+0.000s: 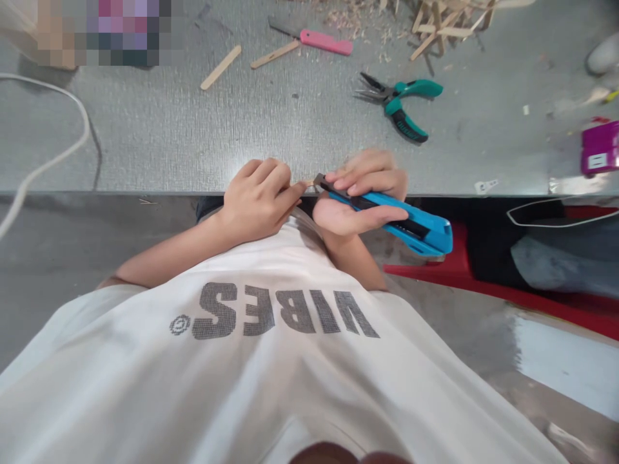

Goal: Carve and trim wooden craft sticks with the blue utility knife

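Tabletop (169,129): grey, finely textured.
Left hand (261,196): fingers curled in, pinching a thin wooden stick (309,183) at the near edge.
Right hand (374,181): wrapped around a blue cutter (416,229), dark tip at the stick; cutting edge unclear.
Step, judged: trimming or shaving the stick.
Next move needs: steady pinch, blade clear of left fingertips.
Beyond: green pliers (391,103), handles spread.
Far: loose stick (221,67), pink-handled blade (326,42), shavings (351,19).

Smooth plastic cutter (428,224), held wooden stick (309,183), finely ridged tabletop (169,129) with a sheen, matt cloth shirt (290,380)
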### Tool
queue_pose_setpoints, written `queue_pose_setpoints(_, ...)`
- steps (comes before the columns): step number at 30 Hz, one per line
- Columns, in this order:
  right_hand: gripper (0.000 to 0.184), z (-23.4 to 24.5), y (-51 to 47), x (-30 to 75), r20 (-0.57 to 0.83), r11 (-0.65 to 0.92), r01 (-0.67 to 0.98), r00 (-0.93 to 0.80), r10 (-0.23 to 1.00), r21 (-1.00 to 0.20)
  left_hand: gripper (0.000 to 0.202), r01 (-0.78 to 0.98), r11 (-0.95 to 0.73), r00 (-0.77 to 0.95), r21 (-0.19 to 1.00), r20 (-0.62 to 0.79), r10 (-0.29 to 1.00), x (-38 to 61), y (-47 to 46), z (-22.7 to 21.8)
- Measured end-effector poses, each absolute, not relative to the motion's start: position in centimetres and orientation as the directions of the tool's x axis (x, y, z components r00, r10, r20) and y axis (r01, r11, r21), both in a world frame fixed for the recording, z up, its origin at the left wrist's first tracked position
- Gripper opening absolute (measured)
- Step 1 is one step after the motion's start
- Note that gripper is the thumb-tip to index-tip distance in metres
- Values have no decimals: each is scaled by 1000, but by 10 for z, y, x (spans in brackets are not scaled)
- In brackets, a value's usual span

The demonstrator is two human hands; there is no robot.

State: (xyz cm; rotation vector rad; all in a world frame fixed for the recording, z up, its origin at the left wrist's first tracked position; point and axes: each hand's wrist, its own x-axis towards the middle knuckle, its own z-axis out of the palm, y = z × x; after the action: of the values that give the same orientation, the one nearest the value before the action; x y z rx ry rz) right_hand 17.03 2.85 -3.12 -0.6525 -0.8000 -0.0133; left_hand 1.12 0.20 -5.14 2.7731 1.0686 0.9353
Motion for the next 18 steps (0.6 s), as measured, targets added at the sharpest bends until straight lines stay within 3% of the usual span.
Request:
queue_pose_setpoints(5, 85, -30, 24, 172, 687, 818, 227, 681, 255, -529, 42, 623, -757, 567, 195, 554, 609, 12, 2, -54)
queue_pose_setpoints(11, 86, -29, 23, 169, 612, 779, 225, 753, 242, -585, 47, 634, -753, 566, 177, 557, 608, 13, 3, -54)
queue_pose_setpoints(18, 61, -12, 13, 158, 689, 790, 264, 677, 257, -554, 41, 597, -769, 563, 229, 563, 605, 14, 3, -54)
